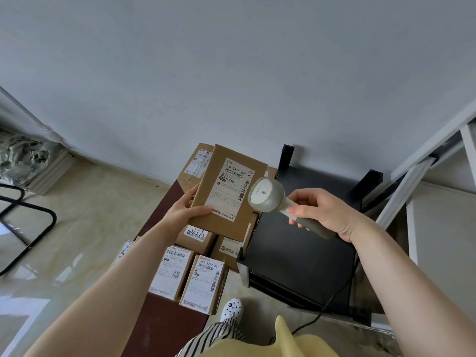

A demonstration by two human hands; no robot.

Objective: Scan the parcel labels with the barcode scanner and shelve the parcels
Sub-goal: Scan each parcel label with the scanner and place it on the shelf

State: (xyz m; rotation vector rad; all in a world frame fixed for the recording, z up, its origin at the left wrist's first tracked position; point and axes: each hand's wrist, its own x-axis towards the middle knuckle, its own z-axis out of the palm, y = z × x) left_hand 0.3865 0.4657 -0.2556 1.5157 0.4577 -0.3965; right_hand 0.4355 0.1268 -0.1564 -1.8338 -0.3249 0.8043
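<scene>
My left hand [186, 210] grips the lower left edge of a flat brown cardboard parcel [219, 222], lifted above the others with its white label [230, 191] facing up. My right hand [324, 212] grips the grey handle of a barcode scanner [268, 195]. The scanner's round head hangs over the right edge of the label. Below, several more labelled parcels [203, 282] lie on a dark red bench [164, 328].
A black low shelf unit [304, 256] stands right of the bench, with the scanner's black cable [332, 297] trailing down by it. A white shelf frame [412, 181] rises at the far right. A black chair leg [31, 228] is on the tiled floor at left.
</scene>
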